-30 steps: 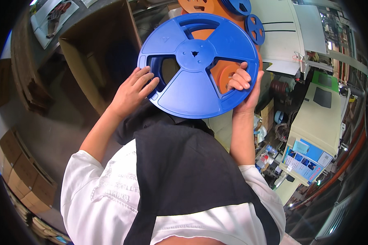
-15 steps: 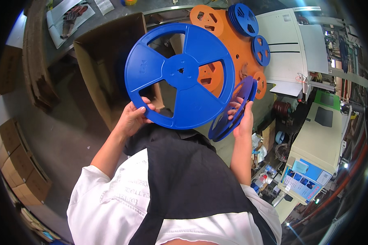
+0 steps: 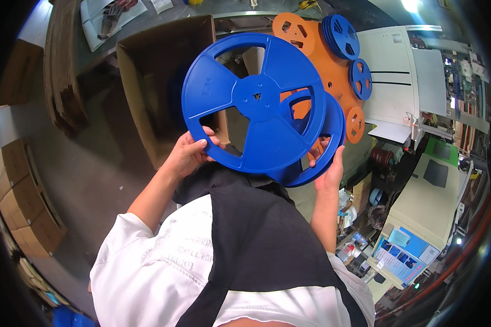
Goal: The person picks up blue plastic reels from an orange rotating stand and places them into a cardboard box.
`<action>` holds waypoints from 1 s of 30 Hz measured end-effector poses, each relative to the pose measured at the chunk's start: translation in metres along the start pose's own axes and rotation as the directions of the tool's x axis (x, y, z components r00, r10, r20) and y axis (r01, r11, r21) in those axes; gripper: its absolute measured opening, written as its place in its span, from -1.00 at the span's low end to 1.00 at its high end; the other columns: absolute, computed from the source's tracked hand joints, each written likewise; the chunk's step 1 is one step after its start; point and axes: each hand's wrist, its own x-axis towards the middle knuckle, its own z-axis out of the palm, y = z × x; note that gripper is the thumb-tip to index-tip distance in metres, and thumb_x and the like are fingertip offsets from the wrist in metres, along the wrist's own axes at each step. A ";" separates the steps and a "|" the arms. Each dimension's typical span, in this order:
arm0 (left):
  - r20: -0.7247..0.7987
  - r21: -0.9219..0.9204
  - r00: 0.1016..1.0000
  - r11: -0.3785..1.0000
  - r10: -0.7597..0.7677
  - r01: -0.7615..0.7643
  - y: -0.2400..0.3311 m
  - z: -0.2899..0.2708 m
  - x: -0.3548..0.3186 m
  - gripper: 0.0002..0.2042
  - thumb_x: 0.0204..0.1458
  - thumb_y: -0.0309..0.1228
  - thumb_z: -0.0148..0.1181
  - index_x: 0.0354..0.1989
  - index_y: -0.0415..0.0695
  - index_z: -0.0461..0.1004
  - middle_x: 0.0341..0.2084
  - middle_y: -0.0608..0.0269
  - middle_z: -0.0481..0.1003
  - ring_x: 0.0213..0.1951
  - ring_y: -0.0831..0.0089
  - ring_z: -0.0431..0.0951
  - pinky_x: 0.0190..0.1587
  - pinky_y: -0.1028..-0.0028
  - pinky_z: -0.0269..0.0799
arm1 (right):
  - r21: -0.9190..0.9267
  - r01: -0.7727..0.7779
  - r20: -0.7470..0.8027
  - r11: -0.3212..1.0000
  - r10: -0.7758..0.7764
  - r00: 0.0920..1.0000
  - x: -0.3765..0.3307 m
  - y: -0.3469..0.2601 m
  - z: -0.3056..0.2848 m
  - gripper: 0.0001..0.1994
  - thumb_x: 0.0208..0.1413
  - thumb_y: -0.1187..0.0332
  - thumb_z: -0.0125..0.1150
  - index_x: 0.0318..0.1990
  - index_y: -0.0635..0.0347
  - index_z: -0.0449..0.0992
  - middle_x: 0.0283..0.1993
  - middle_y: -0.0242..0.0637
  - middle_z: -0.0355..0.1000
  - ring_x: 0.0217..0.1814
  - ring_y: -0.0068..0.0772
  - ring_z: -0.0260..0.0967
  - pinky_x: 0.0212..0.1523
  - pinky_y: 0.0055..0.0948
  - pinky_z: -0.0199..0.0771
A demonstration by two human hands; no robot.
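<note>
Grey floor, open cardboard box, orange reels

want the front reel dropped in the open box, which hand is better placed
Left, probably. The left hand grips the front reel on the side nearest the box; the right hand holds the back reel.

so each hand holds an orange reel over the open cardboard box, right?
Not quite: the reels in the hands are blue, not orange. The head view shows the left hand on the front blue reel, the right hand on the rear blue reel, above the cardboard box.
</note>
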 end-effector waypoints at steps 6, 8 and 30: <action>-0.068 0.050 0.997 0.999 0.022 -0.019 -0.004 -0.010 0.001 -0.73 0.07 -0.41 0.21 -0.07 -0.06 0.37 -0.25 0.21 0.55 -0.09 0.22 0.57 -0.15 0.34 0.60 | 0.087 0.036 -0.032 0.996 -0.033 0.999 0.008 0.006 -0.014 -0.50 0.29 -0.13 -0.28 -0.11 0.13 0.38 0.16 -0.15 0.26 -0.31 -0.24 0.47 -0.59 -0.54 0.31; -0.088 0.045 0.996 0.999 0.025 -0.021 -0.004 -0.013 0.000 -0.73 0.06 -0.41 0.22 -0.07 -0.06 0.37 -0.25 0.21 0.55 -0.09 0.23 0.57 -0.16 0.34 0.60 | 0.103 0.035 -0.056 0.994 -0.029 0.998 0.011 0.005 -0.019 -0.50 0.29 -0.13 -0.29 -0.11 0.13 0.38 0.25 -0.08 0.20 -0.35 -0.26 0.47 -0.59 -0.53 0.31; -0.460 0.841 0.651 0.060 0.604 0.538 0.002 -0.222 0.016 -0.64 0.08 -0.41 0.13 0.05 -0.22 0.34 -0.19 -0.07 0.54 -0.13 0.07 0.55 -0.09 0.26 0.43 | 0.235 0.040 0.066 0.971 -0.057 0.996 0.010 0.014 0.005 -0.45 0.27 -0.17 -0.30 -0.11 0.14 0.41 0.15 -0.14 0.35 -0.62 -0.43 0.24 -0.64 -0.52 0.17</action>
